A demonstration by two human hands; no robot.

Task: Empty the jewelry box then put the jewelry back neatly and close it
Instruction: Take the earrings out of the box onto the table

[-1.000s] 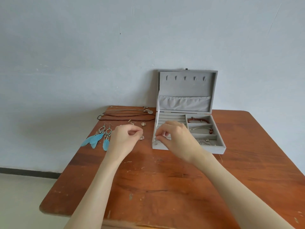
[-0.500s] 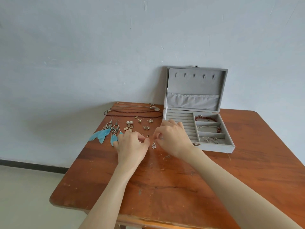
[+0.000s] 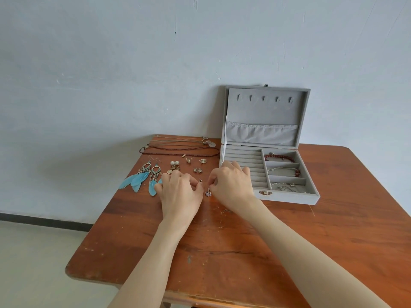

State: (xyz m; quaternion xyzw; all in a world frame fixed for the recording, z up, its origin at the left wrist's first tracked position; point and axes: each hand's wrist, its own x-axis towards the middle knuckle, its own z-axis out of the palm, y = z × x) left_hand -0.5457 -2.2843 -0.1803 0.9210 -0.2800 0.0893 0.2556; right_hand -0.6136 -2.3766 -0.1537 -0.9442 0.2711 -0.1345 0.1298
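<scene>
Brown table (image 3: 289,252) holds an open gray box (image 3: 266,174). Right hand (image 3: 231,185) pinches a charm (image 3: 208,193); left hand (image 3: 180,192) has curled fingers, grip unclear.

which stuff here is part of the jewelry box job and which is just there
Part of the job:
- jewelry box, lid open
- red bead bracelet in the box
- small pendant hanging from the right hand
- left hand
- blue feather earrings
- necklaces
- small stud earrings

Just there:
- wooden table
- wall
</scene>
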